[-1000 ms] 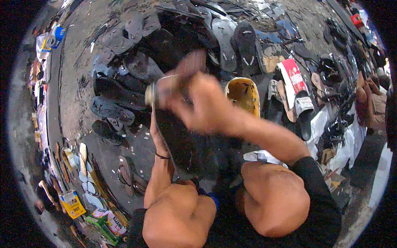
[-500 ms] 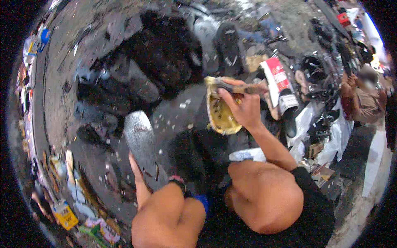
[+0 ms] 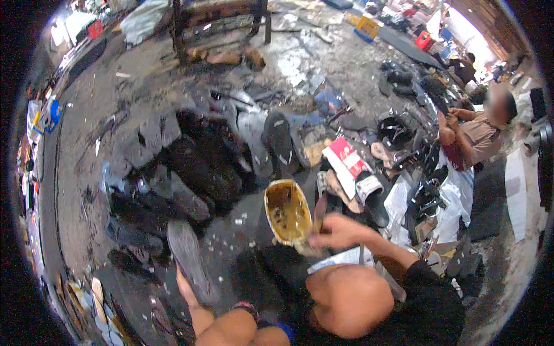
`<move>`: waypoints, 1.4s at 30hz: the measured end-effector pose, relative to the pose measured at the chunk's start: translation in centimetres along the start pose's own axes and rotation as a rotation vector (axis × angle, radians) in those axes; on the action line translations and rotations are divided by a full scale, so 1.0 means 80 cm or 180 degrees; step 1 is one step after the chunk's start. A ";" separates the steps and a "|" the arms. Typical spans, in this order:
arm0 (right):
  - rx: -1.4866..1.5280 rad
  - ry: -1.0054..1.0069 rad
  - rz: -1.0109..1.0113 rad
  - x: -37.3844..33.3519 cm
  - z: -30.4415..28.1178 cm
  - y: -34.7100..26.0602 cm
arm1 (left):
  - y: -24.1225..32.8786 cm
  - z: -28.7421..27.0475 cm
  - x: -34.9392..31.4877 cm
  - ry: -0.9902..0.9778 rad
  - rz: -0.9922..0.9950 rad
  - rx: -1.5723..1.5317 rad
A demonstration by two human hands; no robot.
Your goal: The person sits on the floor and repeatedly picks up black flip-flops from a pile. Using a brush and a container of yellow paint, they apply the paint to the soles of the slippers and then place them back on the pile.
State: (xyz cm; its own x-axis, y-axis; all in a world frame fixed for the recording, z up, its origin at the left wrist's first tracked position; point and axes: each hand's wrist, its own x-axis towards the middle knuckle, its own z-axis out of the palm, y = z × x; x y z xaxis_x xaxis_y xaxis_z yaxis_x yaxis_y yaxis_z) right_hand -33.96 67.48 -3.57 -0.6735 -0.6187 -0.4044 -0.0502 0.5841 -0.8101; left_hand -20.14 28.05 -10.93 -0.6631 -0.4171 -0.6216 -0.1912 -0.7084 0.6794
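My left hand point(image 3: 186, 292), at the lower left, is closed on the edge of a dark grey shoe sole point(image 3: 194, 262), its toe pointing away from me. Most of those fingers are hidden behind the sole. My right hand point(image 3: 340, 232) pinches a brush point(image 3: 319, 214) beside the near right rim of a yellowish tub point(image 3: 267, 206). Motion blurs the hand and the pale brush end. Amber-brown sticky liquid lies in the tub. My knees show between and below both hands.
Dark soles and footwear point(image 3: 202, 167) are heaped beyond my left hand. A red-and-white box point(image 3: 347, 164) lies by shoes at the right. Clear plastic bags point(image 3: 453, 202) lie farther right. A co-worker point(image 3: 476, 135) sits beyond them. A wooden stand point(image 3: 222, 26) is at the back.
My right hand and the brush have moved from above the tub down to its near right side. The view has tilted up, showing more background. My left hand still holds the sole.
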 end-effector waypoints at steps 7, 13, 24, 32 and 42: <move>0.1610 0.0437 -0.1650 0.131 0.045 -0.162 | 0.027 0.137 0.064 -0.0660 0.0310 -0.0646; 0.0167 0.0928 -0.3262 0.218 0.078 -0.149 | 0.025 0.147 0.029 -0.0937 0.0316 -0.0867; 0.0255 0.0483 -0.3132 0.140 0.097 -0.145 | 0.039 0.099 0.086 -0.1071 0.1511 -0.0572; -0.0853 0.1002 -0.3745 0.170 0.080 -0.163 | 0.015 0.124 0.051 -0.1596 0.0623 -0.0476; -0.0720 0.0785 -0.3759 0.166 0.092 -0.157 | 0.037 0.166 0.033 -0.0948 0.0658 0.0071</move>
State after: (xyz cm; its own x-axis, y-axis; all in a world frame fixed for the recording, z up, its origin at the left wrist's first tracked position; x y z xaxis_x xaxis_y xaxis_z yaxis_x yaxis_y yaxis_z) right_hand -36.88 48.09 -1.91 -0.2481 -0.7281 0.6390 -0.8344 -0.1745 -0.5228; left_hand -32.04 32.39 -5.34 -0.8705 -0.3638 -0.3315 -0.0446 -0.6124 0.7893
